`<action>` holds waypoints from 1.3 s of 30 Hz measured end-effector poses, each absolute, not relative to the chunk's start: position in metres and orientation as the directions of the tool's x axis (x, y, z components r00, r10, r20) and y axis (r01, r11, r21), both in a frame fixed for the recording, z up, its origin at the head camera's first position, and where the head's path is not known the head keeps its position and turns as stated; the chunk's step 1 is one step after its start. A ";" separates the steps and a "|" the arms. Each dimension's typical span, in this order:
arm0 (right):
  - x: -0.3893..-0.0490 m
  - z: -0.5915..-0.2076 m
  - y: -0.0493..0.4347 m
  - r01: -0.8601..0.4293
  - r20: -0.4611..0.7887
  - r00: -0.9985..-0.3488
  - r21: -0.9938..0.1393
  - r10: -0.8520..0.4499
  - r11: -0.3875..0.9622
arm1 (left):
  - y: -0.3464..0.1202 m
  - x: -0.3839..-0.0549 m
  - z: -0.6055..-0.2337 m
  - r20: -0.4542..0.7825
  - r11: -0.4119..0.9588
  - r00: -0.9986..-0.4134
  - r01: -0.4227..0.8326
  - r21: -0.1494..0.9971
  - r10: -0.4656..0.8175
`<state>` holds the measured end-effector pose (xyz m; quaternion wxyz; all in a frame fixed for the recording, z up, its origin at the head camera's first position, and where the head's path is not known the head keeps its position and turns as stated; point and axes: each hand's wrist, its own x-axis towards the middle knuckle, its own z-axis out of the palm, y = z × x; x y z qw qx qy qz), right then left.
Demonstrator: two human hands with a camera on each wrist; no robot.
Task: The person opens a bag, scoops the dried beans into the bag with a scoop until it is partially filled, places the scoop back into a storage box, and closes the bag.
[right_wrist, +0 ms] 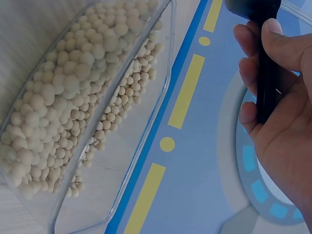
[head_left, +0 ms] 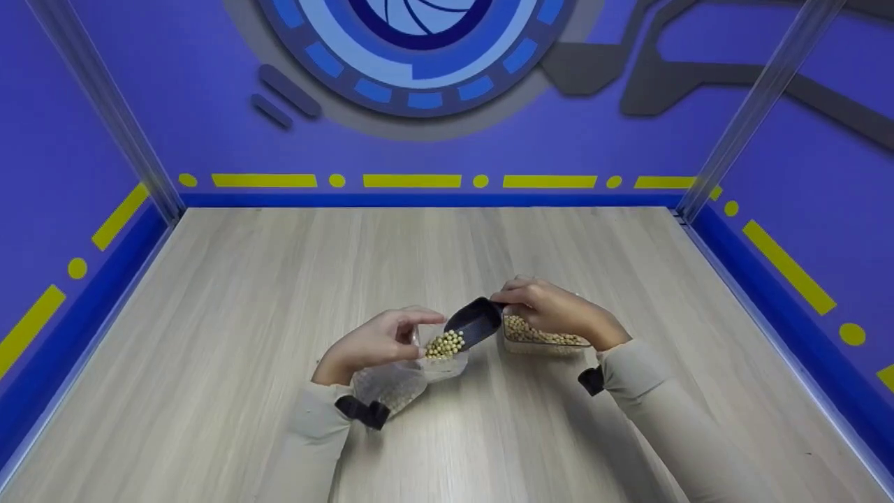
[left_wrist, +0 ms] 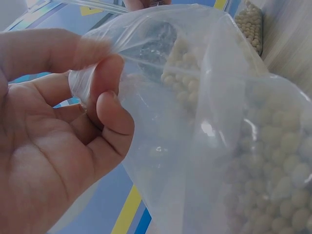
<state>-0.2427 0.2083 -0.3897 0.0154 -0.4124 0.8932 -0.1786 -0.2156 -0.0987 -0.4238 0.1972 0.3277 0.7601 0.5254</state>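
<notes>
The film at the mouth of a clear plastic bag (head_left: 394, 388) was pinched between the thumb and fingers of the left hand (head_left: 380, 341). The handle of a black scoop (head_left: 477, 323) was gripped by the right hand (head_left: 548, 307), with the thumb laid along it and the fingers curled round it. The scoop was held tilted at the bag's mouth, its front edge directed down toward the opening. A small heap of round beige beans (head_left: 445, 345) was seen there, at the bag's mouth; whether all of these were in the bag or some were still borne by the scoop could not be told. A larger mass of beans was shown by the left wrist view through the film, in the body of the bag.

To the right of the bag, well clear of it, a clear rectangular container (head_left: 546, 348) was stood, partly filled with the same beans and partly covered by the right hand in the head view. Bag and container were set above a pale wood-grain tabletop (head_left: 230, 300). Beyond the bag, the far edge was bounded by a blue wall panel (head_left: 188, 84) marked with yellow dashes and dots.
</notes>
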 end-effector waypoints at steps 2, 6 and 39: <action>-0.243 -0.390 0.208 -0.731 0.120 -0.659 -0.332 -0.742 0.596 | -0.099 -0.216 -0.424 0.047 0.228 -0.705 0.292 0.929 0.708; -0.243 -0.390 0.208 -0.731 0.118 -0.660 -0.331 -0.742 0.597 | -0.099 -0.216 -0.424 0.044 0.229 -0.700 0.292 0.929 0.713; -0.247 -0.392 0.220 -0.695 0.161 -0.689 -0.424 -0.707 0.580 | -0.105 -0.218 -0.421 0.056 0.184 -0.704 0.260 0.948 0.708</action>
